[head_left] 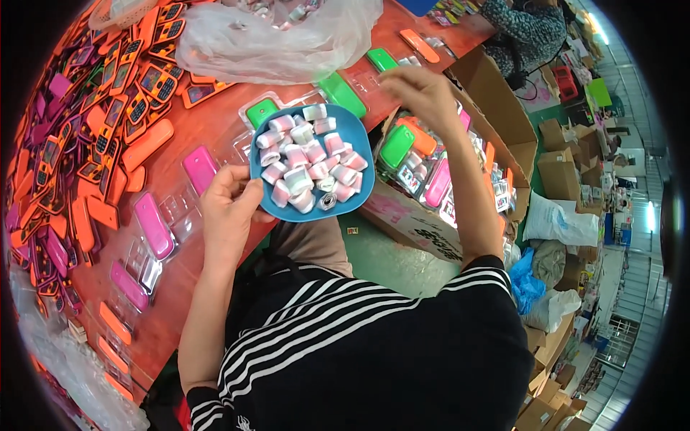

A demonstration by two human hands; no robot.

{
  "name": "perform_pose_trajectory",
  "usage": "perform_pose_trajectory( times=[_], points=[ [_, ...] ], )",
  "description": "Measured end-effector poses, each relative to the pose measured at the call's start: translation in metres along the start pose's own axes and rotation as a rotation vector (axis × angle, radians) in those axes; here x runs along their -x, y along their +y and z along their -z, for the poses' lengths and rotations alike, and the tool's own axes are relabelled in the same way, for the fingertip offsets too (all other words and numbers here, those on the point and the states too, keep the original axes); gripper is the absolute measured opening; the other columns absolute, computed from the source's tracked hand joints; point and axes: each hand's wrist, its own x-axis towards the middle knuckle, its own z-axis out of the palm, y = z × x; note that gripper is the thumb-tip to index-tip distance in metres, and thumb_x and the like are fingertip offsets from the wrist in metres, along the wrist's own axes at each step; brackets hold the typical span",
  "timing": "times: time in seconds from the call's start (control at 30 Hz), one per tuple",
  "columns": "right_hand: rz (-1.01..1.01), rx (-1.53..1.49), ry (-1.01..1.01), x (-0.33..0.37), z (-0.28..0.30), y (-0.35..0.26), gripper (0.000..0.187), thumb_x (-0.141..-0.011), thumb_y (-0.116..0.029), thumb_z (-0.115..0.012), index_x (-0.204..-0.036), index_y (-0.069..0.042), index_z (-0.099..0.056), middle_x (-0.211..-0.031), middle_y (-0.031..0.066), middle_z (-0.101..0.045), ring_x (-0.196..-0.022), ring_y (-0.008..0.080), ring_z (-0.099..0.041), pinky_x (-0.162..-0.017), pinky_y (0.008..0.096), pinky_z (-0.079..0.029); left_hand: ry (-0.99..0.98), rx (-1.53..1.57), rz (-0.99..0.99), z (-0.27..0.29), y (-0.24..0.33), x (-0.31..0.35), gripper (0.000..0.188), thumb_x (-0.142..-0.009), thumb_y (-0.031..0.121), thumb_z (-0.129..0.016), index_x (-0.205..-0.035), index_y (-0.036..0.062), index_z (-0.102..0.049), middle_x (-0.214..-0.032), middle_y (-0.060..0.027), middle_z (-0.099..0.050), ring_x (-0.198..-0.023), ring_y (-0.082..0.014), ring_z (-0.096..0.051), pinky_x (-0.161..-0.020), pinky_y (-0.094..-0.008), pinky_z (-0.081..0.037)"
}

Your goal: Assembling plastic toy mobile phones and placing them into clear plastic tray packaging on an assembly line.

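One blue bowl sits in the left hand, its grip pinching the rim, over the edge of the red desk. About two dozen small pale rolls fill it, overlapping too much to count exactly. The right hand hangs beyond with fingers curled; whether its grip holds anything cannot be told. Three green cases and three pink cases lie around; one open carton stands right.

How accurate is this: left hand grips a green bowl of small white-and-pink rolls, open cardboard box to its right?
One error: the bowl is blue, not green, as the head view shows. The left hand, small rolls and open cardboard box are as you said.
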Motion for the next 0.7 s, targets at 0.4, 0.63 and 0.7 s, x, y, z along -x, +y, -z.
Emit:
perform_pose_trajectory(
  times=[0.4, 0.63, 0.7],
  points=[
    [0.249, 0.503, -0.095, 0.046, -0.054, -0.054, 0.022, -0.076, -0.016, -0.064, -0.095, -0.006, -0.060, -0.078, 0.0091, -0.065, -0.066, 0.0254, -0.063, -0.054, 0.0330, -0.047, -0.033, 0.032, -0.046, -0.003, -0.002, 0.011, 0.012, -0.087, 0.007, -0.051, -0.095, -0.0002, -0.056, -0.078, -0.0038, -0.061, -0.060, -0.0073, -0.058, -0.048, -0.0195, -0.049],
    [-0.166, -0.561, -0.197, 0.041, -0.033, -0.051, 0.016, -0.082, -0.013, -0.064, -0.093, -0.001, -0.064, -0.087, 0.0034, -0.065, -0.077, 0.0087, -0.060, -0.067, 0.0212, -0.046, -0.006, 0.031, -0.004, 0.010, -0.007, 0.017, 0.011, -0.087, 0.007, -0.052, -0.095, 0.0001, -0.056, -0.078, -0.0042, -0.061, -0.059, -0.0073, -0.057, -0.047, -0.0192, -0.048],
    [-0.294, -0.672, -0.072, 0.029, -0.023, -0.041, 0.013, -0.081, -0.012, -0.064, -0.090, -0.002, -0.064, -0.086, 0.0040, -0.065, -0.080, 0.0109, -0.061, -0.071, 0.0216, -0.047, 0.008, 0.040, 0.003, 0.013, -0.008, 0.018, 0.011, -0.087, 0.007, -0.052, -0.094, 0.0001, -0.056, -0.077, -0.0043, -0.061, -0.059, -0.0073, -0.057, -0.046, -0.0190, -0.047]
  ],
)
